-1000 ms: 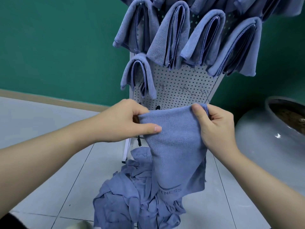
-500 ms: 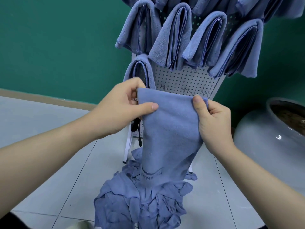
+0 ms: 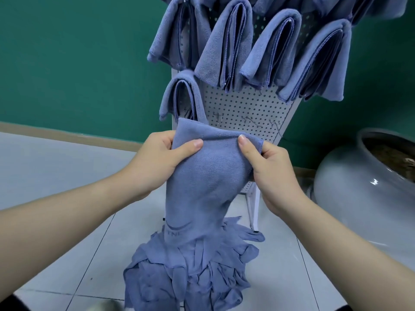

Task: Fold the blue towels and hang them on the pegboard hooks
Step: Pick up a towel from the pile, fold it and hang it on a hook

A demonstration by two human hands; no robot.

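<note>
Backdrop is a flat dark-green wall (image 3: pixel 78 63) with a tan baseboard strip (image 3: pixel 67 135) along its bottom edge. Floor is pale grey square tile (image 3: pixel 56 176) with thin dark grout lines. Large glossy grey ceramic pot (image 3: pixel 359 198) sits at right on the floor, brown contents inside.

— Any lettering to read?
— Only on the held blue towel (image 3: pixel 202 180): "TNI" under a curved swoosh mark, low on the cloth, the rest lost in folds.

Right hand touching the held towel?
Touching. Head view: the right hand pinches the held towel's top edge, thumb on the front; the left hand grips the other corner.
</note>
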